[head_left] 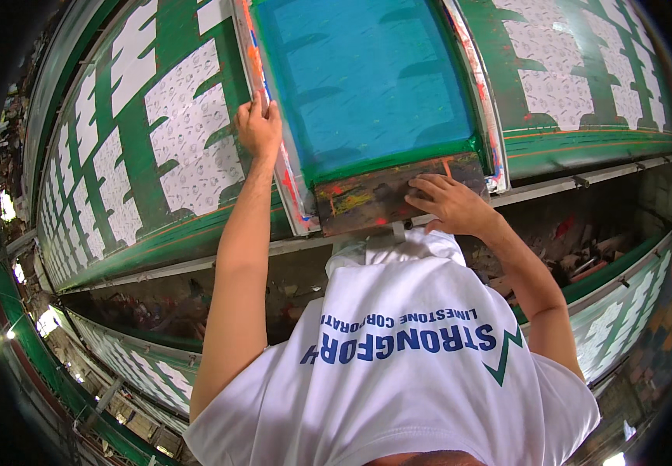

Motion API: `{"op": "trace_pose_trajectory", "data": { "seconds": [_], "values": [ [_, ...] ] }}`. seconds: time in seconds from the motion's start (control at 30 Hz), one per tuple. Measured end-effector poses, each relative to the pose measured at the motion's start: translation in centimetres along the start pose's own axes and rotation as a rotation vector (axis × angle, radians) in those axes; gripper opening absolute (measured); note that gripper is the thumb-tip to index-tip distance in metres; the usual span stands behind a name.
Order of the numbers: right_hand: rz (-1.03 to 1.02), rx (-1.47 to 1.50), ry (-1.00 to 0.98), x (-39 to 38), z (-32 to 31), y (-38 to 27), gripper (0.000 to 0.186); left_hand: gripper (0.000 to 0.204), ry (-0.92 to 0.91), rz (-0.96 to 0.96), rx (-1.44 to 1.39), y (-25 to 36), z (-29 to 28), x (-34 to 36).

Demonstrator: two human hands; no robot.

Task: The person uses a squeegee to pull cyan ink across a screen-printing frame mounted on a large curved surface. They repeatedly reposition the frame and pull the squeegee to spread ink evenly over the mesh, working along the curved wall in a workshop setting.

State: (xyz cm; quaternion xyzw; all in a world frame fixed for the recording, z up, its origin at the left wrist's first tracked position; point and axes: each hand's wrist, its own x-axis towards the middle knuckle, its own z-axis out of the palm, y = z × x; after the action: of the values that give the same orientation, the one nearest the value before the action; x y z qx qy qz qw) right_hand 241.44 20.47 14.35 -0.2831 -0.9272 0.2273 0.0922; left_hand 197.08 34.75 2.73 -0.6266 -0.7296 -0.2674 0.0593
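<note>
Bordering blue screen (375, 85), paint-streaked frame (291, 189)

Second green table (584, 286) with white pieces (588, 335), clutter (580, 260) beside it, bright light patches (48, 322) far left

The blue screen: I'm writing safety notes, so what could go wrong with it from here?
The left hand is at the frame's left side, so a careless push might shift the screen.

The frame and the dark board under the right hand are smeared with paint; if any is wet, it could mark the fingers or the white shirt close by.
</note>
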Motion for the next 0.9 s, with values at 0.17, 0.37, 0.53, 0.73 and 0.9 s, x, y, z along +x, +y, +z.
{"op": "trace_pose_trajectory", "data": {
  "seconds": [0.17, 0.37, 0.53, 0.73, 0.9],
  "values": [
    [-0.010, -0.241, -0.118, 2.0, 0.1, -1.3, 0.047, 0.049, 0.012, -0.009, 0.009, 0.0, 0.6, 0.4],
    [0.289, -0.345, 0.005, 4.0, 2.4, -3.5, 0.053, 0.036, 0.060, -0.007, -0.040, 0.2, 0.9, 0.5],
    [0.398, -0.386, 0.148, 6.3, 4.8, -3.3, 0.060, 0.029, 0.129, -0.009, -0.123, 0.1, 1.2, 0.6],
    [0.429, -0.418, 0.231, 13.4, 3.2, 2.5, 0.055, 0.031, 0.084, -0.029, -0.138, 0.0, 1.0, 0.7],
    [0.466, -0.484, 0.188, 22.3, -0.7, 10.2, 0.050, 0.030, 0.065, -0.083, -0.185, 0.4, 0.6, 0.7]
  ]
}}
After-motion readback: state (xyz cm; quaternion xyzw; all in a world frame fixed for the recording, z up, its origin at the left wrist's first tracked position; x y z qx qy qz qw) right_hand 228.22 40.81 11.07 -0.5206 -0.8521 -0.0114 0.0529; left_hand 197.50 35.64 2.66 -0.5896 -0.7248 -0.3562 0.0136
